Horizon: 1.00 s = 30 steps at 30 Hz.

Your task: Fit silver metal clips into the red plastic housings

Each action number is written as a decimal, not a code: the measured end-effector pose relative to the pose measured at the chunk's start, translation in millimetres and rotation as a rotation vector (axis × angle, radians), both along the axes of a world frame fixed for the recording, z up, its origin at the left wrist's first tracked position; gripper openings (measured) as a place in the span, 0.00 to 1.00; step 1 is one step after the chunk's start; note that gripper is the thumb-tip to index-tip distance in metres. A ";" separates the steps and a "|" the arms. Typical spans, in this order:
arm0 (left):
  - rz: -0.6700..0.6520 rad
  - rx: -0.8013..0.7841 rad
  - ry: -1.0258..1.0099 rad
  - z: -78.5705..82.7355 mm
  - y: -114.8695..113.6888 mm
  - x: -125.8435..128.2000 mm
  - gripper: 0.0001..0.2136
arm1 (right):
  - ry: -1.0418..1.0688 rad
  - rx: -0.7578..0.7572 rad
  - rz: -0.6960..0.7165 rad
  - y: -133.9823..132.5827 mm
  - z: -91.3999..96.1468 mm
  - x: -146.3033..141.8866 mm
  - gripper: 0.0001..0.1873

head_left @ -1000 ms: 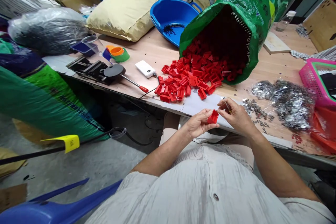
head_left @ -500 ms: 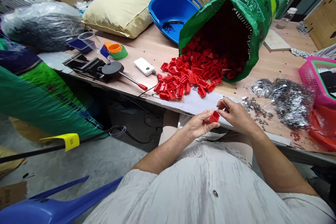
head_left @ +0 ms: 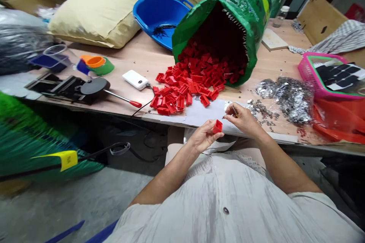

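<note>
My left hand (head_left: 204,136) grips a small red plastic box (head_left: 217,126), its hollow side facing up, just off the table's front edge. To the right of it, my right hand (head_left: 242,118) is closed, thumb against the fingers, around a thin piece too small to name. The two hands are a short gap apart. Beyond them a heap of the same red plastic boxes (head_left: 182,93) spills from the mouth of a green woven sack (head_left: 252,15) lying on its side. Small metal pieces (head_left: 261,111) lie scattered beside my right hand.
Bags of shiny metal parts (head_left: 295,98) and a pink basket (head_left: 306,72) stand on the right. At left are a hand-lever tool (head_left: 95,87), a white power bank (head_left: 136,79) and colored cups (head_left: 99,64). A blue basin (head_left: 142,11) and a stuffed tan sack (head_left: 94,15) sit behind.
The view has swung to the right, so the table's things appear further left. My right hand has drawn slightly away from the red box, which stays in my left hand.
</note>
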<state>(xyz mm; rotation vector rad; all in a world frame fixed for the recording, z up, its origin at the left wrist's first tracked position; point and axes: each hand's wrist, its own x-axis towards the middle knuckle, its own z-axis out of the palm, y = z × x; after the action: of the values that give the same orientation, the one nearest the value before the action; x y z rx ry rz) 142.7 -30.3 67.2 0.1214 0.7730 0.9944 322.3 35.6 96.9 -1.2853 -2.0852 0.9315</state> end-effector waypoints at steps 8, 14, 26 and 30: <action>-0.087 0.042 0.046 -2.9 -1.9 -9.6 0.12 | -0.208 0.084 -0.244 6.1 -35.9 21.1 0.05; -0.068 0.059 0.027 -4.6 -0.2 -15.0 0.18 | -0.179 0.123 -0.474 11.9 -33.8 98.6 0.09; -0.077 0.123 0.019 -6.1 1.5 -6.4 0.25 | -0.308 0.058 -0.565 -41.8 -52.9 177.2 0.13; -0.068 0.132 0.033 -6.6 1.7 -5.4 0.23 | -0.275 0.091 -0.509 -41.1 -57.4 171.5 0.13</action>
<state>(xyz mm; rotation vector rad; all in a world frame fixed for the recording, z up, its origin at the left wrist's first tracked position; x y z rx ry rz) 137.3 -28.7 60.6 0.2775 0.7285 0.9810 493.8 -5.5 39.6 -1.8563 -1.8173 0.4504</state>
